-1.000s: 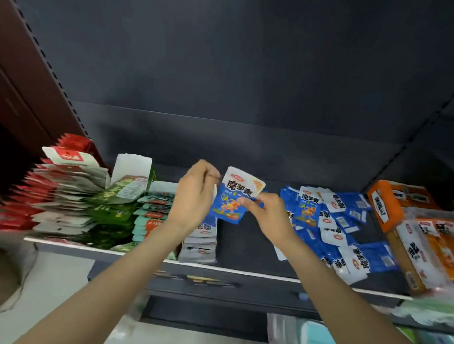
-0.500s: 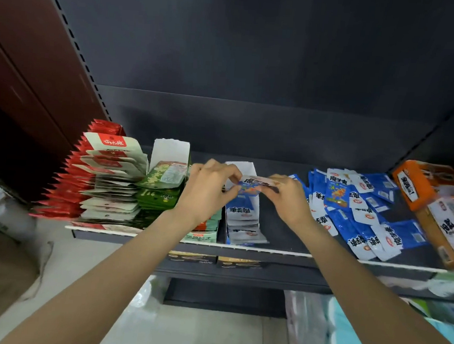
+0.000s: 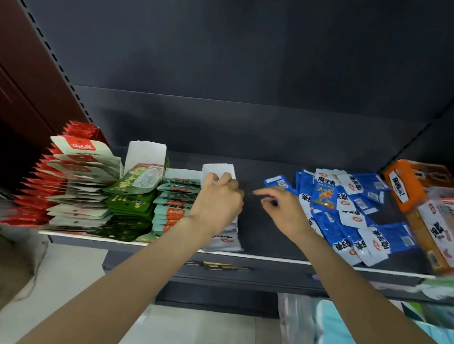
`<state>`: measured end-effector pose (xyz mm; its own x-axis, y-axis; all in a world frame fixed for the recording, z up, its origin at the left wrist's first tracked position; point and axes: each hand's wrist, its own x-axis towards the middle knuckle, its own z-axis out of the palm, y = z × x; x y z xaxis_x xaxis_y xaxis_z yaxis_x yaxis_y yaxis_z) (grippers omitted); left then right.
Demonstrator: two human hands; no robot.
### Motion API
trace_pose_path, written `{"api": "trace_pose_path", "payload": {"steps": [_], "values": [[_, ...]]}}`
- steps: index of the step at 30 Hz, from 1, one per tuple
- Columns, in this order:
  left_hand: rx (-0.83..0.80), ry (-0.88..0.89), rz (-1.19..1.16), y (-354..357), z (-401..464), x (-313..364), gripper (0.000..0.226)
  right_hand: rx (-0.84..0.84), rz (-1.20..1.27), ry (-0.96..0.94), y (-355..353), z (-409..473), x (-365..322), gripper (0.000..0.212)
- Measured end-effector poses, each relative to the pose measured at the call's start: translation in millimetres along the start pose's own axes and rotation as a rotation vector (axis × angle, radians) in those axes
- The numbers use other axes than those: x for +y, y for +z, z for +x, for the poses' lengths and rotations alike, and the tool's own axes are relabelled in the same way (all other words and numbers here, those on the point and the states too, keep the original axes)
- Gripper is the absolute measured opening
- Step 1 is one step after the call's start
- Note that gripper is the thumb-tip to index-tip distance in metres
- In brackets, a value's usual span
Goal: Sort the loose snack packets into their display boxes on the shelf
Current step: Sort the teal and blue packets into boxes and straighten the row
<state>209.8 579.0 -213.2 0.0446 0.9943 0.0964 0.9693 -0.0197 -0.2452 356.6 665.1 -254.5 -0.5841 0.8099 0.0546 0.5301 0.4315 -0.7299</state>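
Observation:
My left hand (image 3: 218, 198) lies on the row of blue-and-white packets (image 3: 223, 241) standing in their display box, whose white flap (image 3: 218, 168) rises behind. Its fingertips curl over the top edge of the rearmost packet and hold it there. My right hand (image 3: 279, 207) hovers just right of the box above the dark shelf. It holds nothing, its fingers loose and the index pointing left. A loose pile of blue snack packets (image 3: 352, 212) lies spread on the shelf to the right of that hand.
Left of the box stand rows of teal packets (image 3: 175, 203), green packets (image 3: 133, 192) and red-and-white packets (image 3: 80, 183). Orange boxes (image 3: 413, 185) sit at the far right. The shelf's front edge (image 3: 268, 259) runs below; wrapped tissue packs (image 3: 343, 341) sit underneath.
Both hands carried a blue packet to the box and laid it in the row. My right hand has let go and drawn back to the right; my left hand stays on the packet.

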Motion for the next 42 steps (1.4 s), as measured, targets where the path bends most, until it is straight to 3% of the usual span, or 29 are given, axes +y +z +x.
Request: {"api": "trace_pose_path", "payload": {"steps": [2,4,6,9,13,16,19,22,26,30,32,34,36,40,42], "values": [[-0.027,-0.026,-0.204,5.3,18.4,20.7,0.022,0.035,-0.045,0.094,-13.0,3.0,26.4,0.032],[-0.193,-0.131,-0.551,8.5,39.1,46.3,0.027,-0.004,-0.159,0.197,-24.3,6.9,54.2,0.038],[-0.318,-0.339,-0.904,13.2,59.9,71.2,0.028,-0.117,-0.271,0.28,-34.6,9.0,79.5,0.053],[-0.516,-0.669,-1.132,34.8,89.1,99.4,0.02,-0.298,-0.368,0.305,-45.4,9.5,109.9,0.065],[-0.494,-1.014,-1.413,66.2,116.1,124.6,0.006,-0.428,-0.411,0.279,-49.9,6.2,132.6,0.066],[-0.435,-1.164,-1.54,76.7,124.4,131.6,0.029,-0.437,-0.359,0.259,-54.7,8.2,137.5,0.063],[-0.394,-1.085,-1.407,74.2,128.4,127.0,0.027,-0.427,-0.307,0.241,-61.5,11.4,137.3,0.062],[-0.32,-1.021,-1.416,52.2,124.0,110.5,0.006,-0.366,-0.273,0.192,-69.3,9.8,126.0,0.071],[-0.179,-1.016,-1.673,3.7,98.8,77.8,0.02,-0.198,-0.052,0.033,-68.2,2.0,90.9,0.074],[-0.159,-1.0,-1.879,-38.3,59.2,48.8,0.02,0.034,-0.063,-0.236,-51.6,-0.1,41.2,0.05],[-0.106,-0.94,-1.66,-48.7,39.1,32.7,0.023,0.153,-0.005,-0.311,-40.9,-0.7,14.1,0.032],[0.076,-0.843,-1.28,-48.5,18.0,12.0,0.028,0.21,0.095,-0.257,-29.6,-1.5,-14.9,0.016],[0.261,-0.724,-1.058,-45.4,-3.5,-9.2,0.017,0.197,0.126,-0.134,-17.0,-0.3,-38.5,0.022],[0.281,-0.424,-1.007,-30.6,-31.3,-41.5,0.037,0.096,0.067,-0.12,10.0,-1.5,-63.3,0.022],[0.289,-0.281,-0.938,-22.8,-36.8,-49.3,0.035,0.05,0.047,-0.101,22.8,-2.9,-65.4,0.017]]}}
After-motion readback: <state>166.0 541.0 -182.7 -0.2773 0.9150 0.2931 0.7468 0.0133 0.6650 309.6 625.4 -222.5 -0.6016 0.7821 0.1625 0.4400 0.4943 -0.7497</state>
